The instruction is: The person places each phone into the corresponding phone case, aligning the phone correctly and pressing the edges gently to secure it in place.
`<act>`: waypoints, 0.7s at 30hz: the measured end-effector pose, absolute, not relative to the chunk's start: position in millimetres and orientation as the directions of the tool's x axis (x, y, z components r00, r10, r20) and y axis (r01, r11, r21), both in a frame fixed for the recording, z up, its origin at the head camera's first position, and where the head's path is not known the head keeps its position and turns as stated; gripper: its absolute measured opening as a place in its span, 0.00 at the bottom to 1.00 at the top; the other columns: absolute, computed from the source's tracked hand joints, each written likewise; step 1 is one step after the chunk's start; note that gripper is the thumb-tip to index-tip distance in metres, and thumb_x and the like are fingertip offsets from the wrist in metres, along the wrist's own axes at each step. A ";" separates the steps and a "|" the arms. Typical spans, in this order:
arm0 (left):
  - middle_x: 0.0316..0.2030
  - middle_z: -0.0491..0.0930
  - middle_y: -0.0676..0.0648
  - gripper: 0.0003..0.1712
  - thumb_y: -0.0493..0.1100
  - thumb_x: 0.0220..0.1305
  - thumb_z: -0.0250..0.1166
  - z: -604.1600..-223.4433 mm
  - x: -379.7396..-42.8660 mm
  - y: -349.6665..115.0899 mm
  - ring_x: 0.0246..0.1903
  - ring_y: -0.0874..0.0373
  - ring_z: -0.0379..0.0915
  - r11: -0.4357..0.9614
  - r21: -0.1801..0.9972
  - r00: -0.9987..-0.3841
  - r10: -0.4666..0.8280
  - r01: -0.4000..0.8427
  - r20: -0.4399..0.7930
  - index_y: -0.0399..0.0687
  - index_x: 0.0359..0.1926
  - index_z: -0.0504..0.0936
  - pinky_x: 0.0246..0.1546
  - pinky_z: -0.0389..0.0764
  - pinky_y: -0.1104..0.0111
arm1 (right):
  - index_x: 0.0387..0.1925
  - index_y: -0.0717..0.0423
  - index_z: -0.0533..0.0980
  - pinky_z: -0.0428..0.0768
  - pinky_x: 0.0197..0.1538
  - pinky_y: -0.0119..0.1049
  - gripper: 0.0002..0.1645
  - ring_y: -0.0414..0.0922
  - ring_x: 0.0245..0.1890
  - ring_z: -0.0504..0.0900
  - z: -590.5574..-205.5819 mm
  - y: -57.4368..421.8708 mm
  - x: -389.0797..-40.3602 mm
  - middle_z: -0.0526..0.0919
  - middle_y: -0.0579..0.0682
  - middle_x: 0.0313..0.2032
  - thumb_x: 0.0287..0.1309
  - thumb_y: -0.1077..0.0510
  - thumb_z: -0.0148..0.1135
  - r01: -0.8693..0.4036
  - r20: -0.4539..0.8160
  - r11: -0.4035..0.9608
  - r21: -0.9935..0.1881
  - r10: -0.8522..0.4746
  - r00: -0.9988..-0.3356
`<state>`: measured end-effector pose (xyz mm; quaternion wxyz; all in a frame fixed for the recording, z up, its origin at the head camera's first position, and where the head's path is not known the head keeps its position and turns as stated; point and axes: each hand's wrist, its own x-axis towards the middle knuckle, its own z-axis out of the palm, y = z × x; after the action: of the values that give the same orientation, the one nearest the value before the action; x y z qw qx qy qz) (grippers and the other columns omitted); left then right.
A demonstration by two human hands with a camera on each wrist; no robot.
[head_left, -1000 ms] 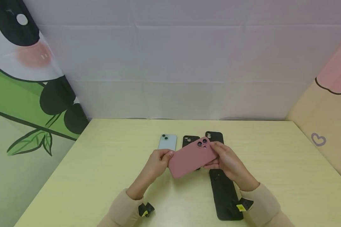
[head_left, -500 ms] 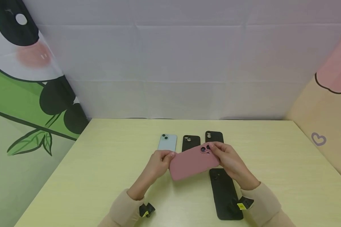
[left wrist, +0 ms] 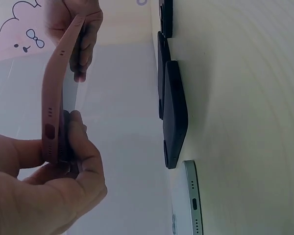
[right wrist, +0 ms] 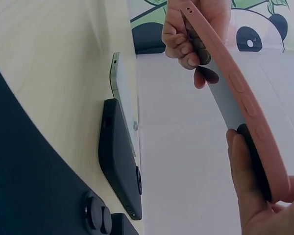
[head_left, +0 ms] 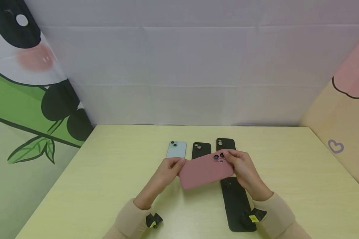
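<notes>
A pink phone case [head_left: 201, 172] is held above the table, slightly tilted, its back and camera cutout facing up. In the right wrist view, a glossy, reflective phone screen [right wrist: 223, 93] shows on its underside. My left hand [head_left: 168, 171] pinches the lower end, thumb on the back and fingers underneath. The right hand [head_left: 243, 169] grips the camera end, thumb beside the lenses. From the left wrist the pink case [left wrist: 51, 98] appears edge-on and bowed, with a dark edge along its inner side.
On the pale table [head_left: 122, 159], a light blue phone [head_left: 176, 149] and two black cased phones or cases [head_left: 201, 149] lie beyond my hands. A longer black one [head_left: 237, 205] lies by my right forearm. A white wall sheet [head_left: 179, 66] stands behind.
The pink case has shifted slightly right and levelled out at its camera end. My right thumb has come down beside the lenses. The left hand has barely moved.
</notes>
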<state>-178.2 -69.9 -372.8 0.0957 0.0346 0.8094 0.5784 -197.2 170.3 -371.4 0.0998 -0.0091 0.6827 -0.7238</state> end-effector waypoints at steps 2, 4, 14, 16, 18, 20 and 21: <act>0.34 0.80 0.45 0.18 0.45 0.69 0.50 -372.8 -178.3 -69.9 0.31 0.62 0.75 0.298 0.953 -0.978 0.174 -0.058 -0.113 0.37 0.47 0.79 0.37 0.78 0.68 | 0.55 0.72 0.69 0.80 0.33 0.28 0.21 0.34 0.30 0.81 -370.3 170.5 -197.0 0.80 0.41 0.33 0.66 0.60 0.47 0.136 -0.129 -0.050 -0.989 -0.123 -0.984; 0.36 0.81 0.43 0.18 0.45 0.68 0.52 -372.2 -178.0 -69.5 0.33 0.62 0.76 0.271 0.961 -0.979 0.173 -0.054 -0.104 0.36 0.48 0.78 0.38 0.79 0.68 | 0.55 0.72 0.68 0.80 0.34 0.28 0.21 0.34 0.31 0.81 -369.0 170.9 -196.8 0.80 0.41 0.32 0.66 0.60 0.46 0.141 -0.136 -0.051 -0.989 -0.090 -0.987; 0.37 0.83 0.41 0.18 0.46 0.63 0.58 -373.1 -176.3 -65.3 0.33 0.61 0.79 0.253 0.967 -0.996 0.071 -0.035 -0.055 0.38 0.48 0.79 0.36 0.81 0.69 | 0.55 0.72 0.68 0.81 0.35 0.27 0.22 0.33 0.31 0.81 -367.1 171.3 -196.2 0.80 0.39 0.29 0.65 0.61 0.47 0.150 -0.149 -0.068 -0.986 -0.024 -0.989; 0.37 0.83 0.41 0.18 0.46 0.63 0.58 -372.3 -175.2 -64.7 0.33 0.61 0.79 0.252 0.968 -0.997 0.066 -0.024 -0.042 0.38 0.48 0.79 0.36 0.81 0.68 | 0.55 0.73 0.68 0.80 0.36 0.27 0.22 0.33 0.31 0.81 -366.8 171.0 -195.9 0.80 0.39 0.28 0.65 0.61 0.48 0.148 -0.147 -0.071 -0.986 -0.017 -0.989; 0.36 0.83 0.41 0.18 0.46 0.63 0.58 -371.5 -174.1 -64.4 0.33 0.61 0.79 0.248 0.969 -0.998 0.061 -0.014 -0.030 0.38 0.48 0.80 0.36 0.81 0.67 | 0.55 0.73 0.68 0.80 0.36 0.27 0.21 0.33 0.30 0.81 -366.8 171.0 -195.9 0.80 0.39 0.28 0.65 0.61 0.48 0.149 -0.148 -0.071 -0.986 -0.015 -0.989; 0.36 0.83 0.41 0.17 0.45 0.63 0.58 -371.2 -173.2 -64.5 0.33 0.61 0.79 0.242 0.970 -0.998 0.057 -0.003 -0.017 0.38 0.47 0.80 0.36 0.81 0.66 | 0.55 0.72 0.69 0.80 0.35 0.27 0.21 0.33 0.30 0.81 -366.6 170.7 -196.0 0.80 0.39 0.28 0.65 0.61 0.48 0.157 -0.157 -0.068 -0.985 -0.015 -0.988; 0.36 0.83 0.41 0.17 0.45 0.63 0.58 -371.2 -173.0 -64.6 0.32 0.61 0.78 0.240 0.971 -0.999 0.053 -0.001 -0.014 0.38 0.47 0.80 0.36 0.81 0.65 | 0.55 0.72 0.69 0.80 0.35 0.27 0.21 0.33 0.29 0.81 -366.5 170.6 -195.9 0.80 0.39 0.27 0.65 0.61 0.48 0.162 -0.161 -0.068 -0.984 -0.017 -0.987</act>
<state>-173.0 -64.6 -371.2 0.0217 0.0165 0.7872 0.6161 -195.9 170.6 -366.5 0.0613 0.0533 0.6800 -0.7287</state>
